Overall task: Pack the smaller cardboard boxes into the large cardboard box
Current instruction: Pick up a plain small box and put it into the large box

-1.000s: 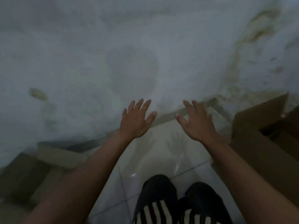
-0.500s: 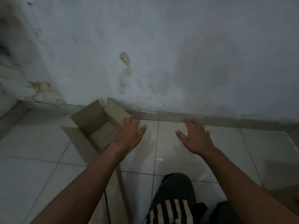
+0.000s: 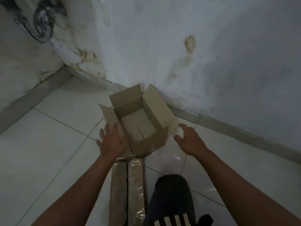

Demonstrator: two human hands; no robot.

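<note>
An open cardboard box [image 3: 157, 110] stands on the tiled floor against the wall, flaps raised. Several pale smaller boxes [image 3: 140, 126] lie packed on its bottom. My left hand [image 3: 111, 141] hovers at the box's left flap, fingers spread, holding nothing. My right hand [image 3: 189, 139] is just right of the box's near right corner, fingers apart and empty. Whether either hand touches the cardboard is unclear. Two long taped cardboard boxes [image 3: 127, 190] lie side by side on the floor just in front of the open box, between my arms.
A stained white wall [image 3: 179, 46] rises right behind the box, with a grey skirting [image 3: 228, 129] along its foot. A room corner lies to the left. My knee in dark trousers with white stripes [image 3: 172, 199] is at the bottom. White floor tiles [image 3: 48, 144] spread left.
The view has swung left, away from boxes on the right, and down. The open box has come to the centre, and both hands now flank it.
</note>
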